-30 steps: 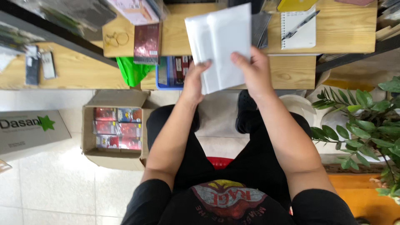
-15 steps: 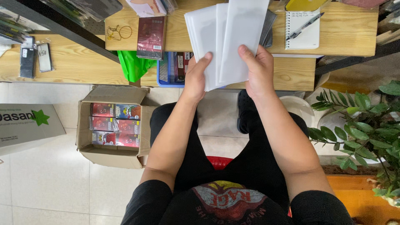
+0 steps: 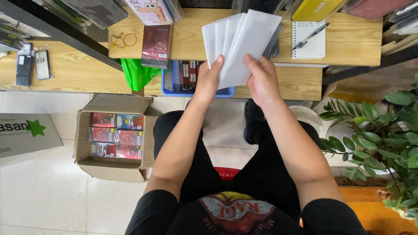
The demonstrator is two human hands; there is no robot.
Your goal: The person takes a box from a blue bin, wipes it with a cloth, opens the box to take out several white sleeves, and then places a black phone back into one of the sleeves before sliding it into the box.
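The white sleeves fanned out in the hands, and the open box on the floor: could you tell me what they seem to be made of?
White sleeves: probably thin matte paper or soft plastic film; they fan flat, without glare, between left hand and right hand. Open box: brown corrugated cardboard by its dull flaps, holding glossy red packets, apparently film-wrapped.

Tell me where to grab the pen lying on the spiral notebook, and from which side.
Grip the pen at mid-barrel, coming straight down from above. It lies flat and diagonal across the notebook, barrel sides free; close the fingers across its long axis. Its upper end nears the yellow item.
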